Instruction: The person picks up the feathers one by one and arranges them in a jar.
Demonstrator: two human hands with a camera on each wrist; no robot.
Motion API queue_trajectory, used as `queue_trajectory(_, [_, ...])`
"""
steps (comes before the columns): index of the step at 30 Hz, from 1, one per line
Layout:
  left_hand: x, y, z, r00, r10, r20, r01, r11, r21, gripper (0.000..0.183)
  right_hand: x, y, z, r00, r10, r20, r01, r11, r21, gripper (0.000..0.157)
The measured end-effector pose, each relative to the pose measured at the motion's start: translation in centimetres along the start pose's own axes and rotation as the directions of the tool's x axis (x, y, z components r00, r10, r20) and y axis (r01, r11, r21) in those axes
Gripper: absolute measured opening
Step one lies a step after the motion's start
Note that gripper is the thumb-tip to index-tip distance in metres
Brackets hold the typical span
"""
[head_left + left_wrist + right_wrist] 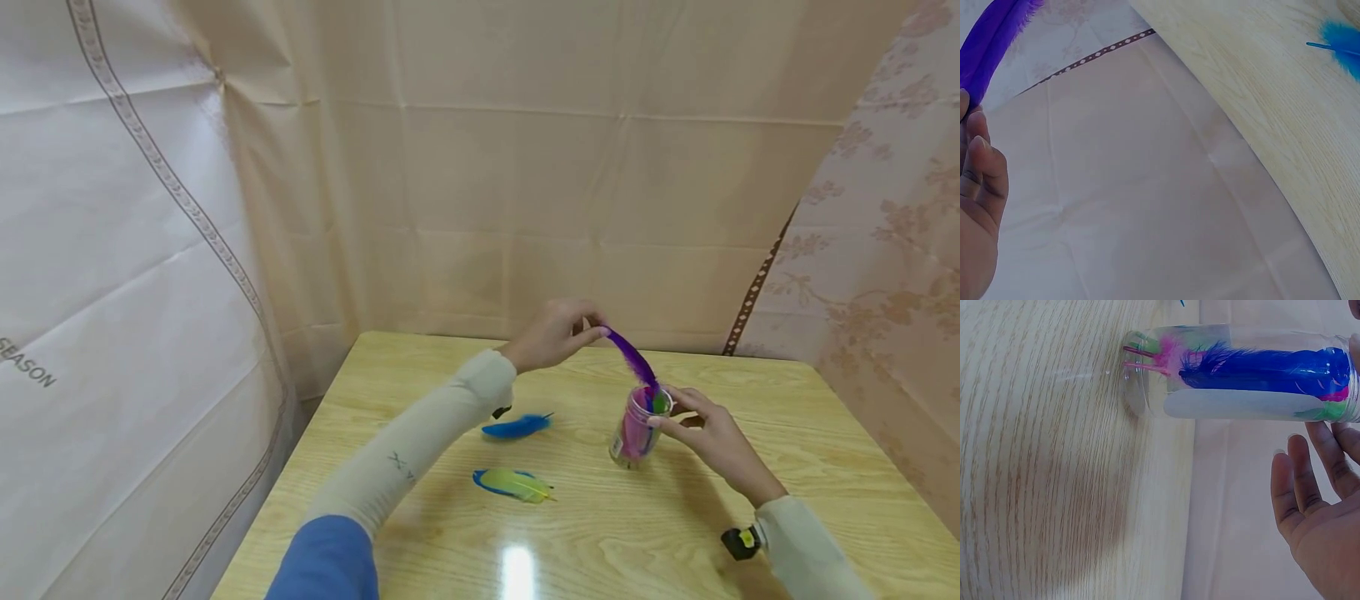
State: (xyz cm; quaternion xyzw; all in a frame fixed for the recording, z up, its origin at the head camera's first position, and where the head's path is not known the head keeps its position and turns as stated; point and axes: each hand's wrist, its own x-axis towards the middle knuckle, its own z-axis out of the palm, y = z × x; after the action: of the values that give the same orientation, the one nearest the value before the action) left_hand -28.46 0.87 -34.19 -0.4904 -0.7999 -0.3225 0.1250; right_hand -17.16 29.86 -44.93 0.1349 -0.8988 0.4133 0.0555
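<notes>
A clear jar (621, 442) stands on the table toward the right, with pink feathers (637, 433), a blue feather (1254, 370) and green feathers inside it. My right hand (712, 437) holds the jar near its rim between thumb and fingers; in the right wrist view the other fingers (1304, 481) spread away from the glass. Above and left of the jar, my left hand (558, 333) pinches a purple feather (633, 358) by its upper end. That feather slants down to the right, its lower end at the jar's mouth. The left wrist view catches only part of it.
On the wooden table (585, 550), left of the jar, lie a blue feather (517, 427) and, nearer me, a yellow-green feather (517, 483) with a blue edge beside it. Light cloth (525, 183) hangs behind the table's back edge and at both sides.
</notes>
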Motion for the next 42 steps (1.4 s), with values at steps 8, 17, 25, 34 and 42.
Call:
queue_trajectory(8, [0.2,-0.1,1.0,0.999,0.048,0.012,-0.047,0.998,-0.039,0.009,-0.1,0.1,-0.1,1.0,0.004,0.011,-0.004,1.0,0.009,0.062])
queue_trajectory(17, [1.0,0.2,1.9,0.994,0.092,0.049,-0.092,0.996,-0.021,0.009,-0.1,0.2,-0.1,1.0,0.003,-0.01,-0.003,1.0,0.018,0.058])
queue_trajectory(25, [1.6,0.9,3.3,0.984,0.131,0.121,-0.129,0.991,-0.026,0.01,0.0,0.1,0.0,1.0,-0.027,-0.009,0.027,0.999,0.033,0.054])
queue_trajectory(34, [2.0,1.4,5.2,0.954,0.218,0.204,-0.233,0.971,0.054,0.01,0.1,0.3,0.0,1.0,-0.023,-0.004,0.023,0.999,0.03,0.056])
queue_trajectory(42, [1.9,2.2,6.8,0.934,0.222,0.281,-0.277,0.945,0.176,0.014,-0.1,0.0,-0.2,1.0,0.015,0.023,-0.016,0.999,0.031,0.061])
